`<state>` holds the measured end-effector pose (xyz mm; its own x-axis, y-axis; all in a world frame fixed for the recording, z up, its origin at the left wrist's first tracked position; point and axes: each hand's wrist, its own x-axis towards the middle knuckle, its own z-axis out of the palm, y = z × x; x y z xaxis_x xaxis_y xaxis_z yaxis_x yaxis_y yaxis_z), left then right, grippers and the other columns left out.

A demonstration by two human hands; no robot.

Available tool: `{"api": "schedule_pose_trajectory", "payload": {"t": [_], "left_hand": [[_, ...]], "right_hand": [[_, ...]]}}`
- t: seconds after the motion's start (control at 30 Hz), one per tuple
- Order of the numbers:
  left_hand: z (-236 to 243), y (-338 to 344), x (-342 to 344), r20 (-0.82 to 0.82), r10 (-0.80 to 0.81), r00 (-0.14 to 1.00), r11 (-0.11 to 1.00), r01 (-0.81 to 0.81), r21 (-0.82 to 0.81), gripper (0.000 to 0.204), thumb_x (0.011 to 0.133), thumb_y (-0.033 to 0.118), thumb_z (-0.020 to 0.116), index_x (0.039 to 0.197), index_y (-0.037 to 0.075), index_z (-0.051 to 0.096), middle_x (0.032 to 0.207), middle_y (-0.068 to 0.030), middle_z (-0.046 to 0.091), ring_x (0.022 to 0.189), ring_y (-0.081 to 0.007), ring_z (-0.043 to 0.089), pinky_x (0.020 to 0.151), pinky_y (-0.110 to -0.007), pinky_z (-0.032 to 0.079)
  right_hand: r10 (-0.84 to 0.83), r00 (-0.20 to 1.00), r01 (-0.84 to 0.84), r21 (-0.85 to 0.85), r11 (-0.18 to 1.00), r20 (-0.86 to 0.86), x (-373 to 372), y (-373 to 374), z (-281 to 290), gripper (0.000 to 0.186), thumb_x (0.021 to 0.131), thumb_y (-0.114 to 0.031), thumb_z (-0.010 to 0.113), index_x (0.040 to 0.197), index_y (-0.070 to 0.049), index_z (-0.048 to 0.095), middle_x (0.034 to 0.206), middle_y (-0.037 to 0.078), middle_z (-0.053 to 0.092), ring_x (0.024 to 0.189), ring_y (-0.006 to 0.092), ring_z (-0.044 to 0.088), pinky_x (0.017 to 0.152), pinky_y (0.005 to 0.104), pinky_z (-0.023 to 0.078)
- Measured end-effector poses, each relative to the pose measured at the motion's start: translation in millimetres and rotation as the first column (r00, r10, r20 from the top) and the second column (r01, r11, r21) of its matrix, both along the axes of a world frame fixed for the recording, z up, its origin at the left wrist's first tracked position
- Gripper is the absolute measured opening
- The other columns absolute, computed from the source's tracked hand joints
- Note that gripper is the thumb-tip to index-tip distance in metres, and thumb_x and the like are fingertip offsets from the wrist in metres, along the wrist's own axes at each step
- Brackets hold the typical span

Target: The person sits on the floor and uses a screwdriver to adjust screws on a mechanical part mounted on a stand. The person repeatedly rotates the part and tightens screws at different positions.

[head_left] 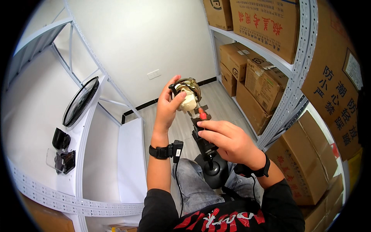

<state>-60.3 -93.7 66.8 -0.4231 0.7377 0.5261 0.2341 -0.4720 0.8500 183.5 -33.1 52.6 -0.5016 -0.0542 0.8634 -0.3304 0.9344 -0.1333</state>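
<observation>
My left hand (172,101) is closed around the side of a fan motor (188,101), a cream and brass-coloured unit with a black knob on its left. Below the motor, my right hand (228,140) is closed, its thumb and fingertips at a slim tool with a red handle (203,115). The tool's thin shaft points up toward the motor's underside; the fingers partly hide its lower end. A black bracket and stand (204,144) runs from under the motor down to a round black base (215,170) between my legs.
On the left, a white shelf (79,154) holds a round black mesh fan guard (80,101) and small black parts (63,160). Stacked cardboard boxes (266,83) fill the metal rack at right, with another large box (301,166) nearer me. A wall socket (154,74) is ahead.
</observation>
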Motion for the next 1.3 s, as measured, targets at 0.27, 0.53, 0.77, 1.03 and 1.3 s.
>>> {"api": "schedule_pose_trajectory", "payload": {"t": [0.27,0.53,0.77,1.03,1.3], "left_hand": [[1,0,-1,0.005,-0.016,1.0,1.0,0.016,0.007,0.071,0.094,0.018,0.072,0.153,-0.007,0.042,0.151,-0.0158,0.053,0.135,-0.0218,0.053,0.114,-0.035,0.042],[-2,-1,-4,0.014,-0.015,1.0,1.0,0.015,0.005,0.07,0.095,0.017,0.071,0.154,-0.006,0.041,0.153,-0.0158,0.051,0.137,-0.0224,0.052,0.115,-0.036,0.041],[-2,0,-2,0.019,-0.027,0.999,1.0,0.027,0.013,0.069,0.095,0.016,0.07,0.154,-0.006,0.042,0.153,-0.0159,0.051,0.136,-0.0226,0.053,0.115,-0.036,0.041],[-4,-1,-5,0.011,-0.021,1.0,1.0,0.02,0.012,0.068,0.095,0.016,0.07,0.153,-0.006,0.042,0.153,-0.0155,0.051,0.136,-0.0223,0.053,0.115,-0.036,0.041],[-1,-1,1,0.017,-0.027,0.999,1.0,0.027,-0.002,0.067,0.096,0.016,0.07,0.153,-0.005,0.042,0.151,-0.0142,0.053,0.134,-0.0213,0.054,0.114,-0.035,0.042]], "right_hand": [[-0.084,0.99,0.078,-0.052,0.996,-0.115,-9,3,-8,0.038,0.076,-0.005,0.083,0.109,-0.001,0.066,0.114,0.013,0.072,0.084,0.0295,0.07,0.071,0.038,0.058],[0.044,0.997,-0.046,-0.036,0.998,-0.063,-14,0,1,0.038,0.078,-0.002,0.078,0.114,-0.005,0.069,0.116,0.013,0.07,0.09,0.0294,0.071,0.075,0.0363,0.059],[-0.019,0.994,0.017,-0.026,1.0,-0.105,-18,5,-11,0.029,0.082,-0.004,0.077,0.11,0.001,0.068,0.112,0.013,0.074,0.087,0.0285,0.073,0.075,0.0365,0.06],[0.041,0.998,-0.038,0.08,0.996,-0.043,-11,5,7,0.032,0.082,-0.003,0.079,0.112,0.0,0.068,0.113,0.012,0.074,0.085,0.0274,0.072,0.073,0.0374,0.059],[-0.032,0.973,0.019,-0.055,0.998,-0.228,-23,15,-9,0.037,0.078,-0.009,0.086,0.109,-0.001,0.066,0.109,0.013,0.074,0.08,0.0291,0.071,0.066,0.0352,0.058]]}}
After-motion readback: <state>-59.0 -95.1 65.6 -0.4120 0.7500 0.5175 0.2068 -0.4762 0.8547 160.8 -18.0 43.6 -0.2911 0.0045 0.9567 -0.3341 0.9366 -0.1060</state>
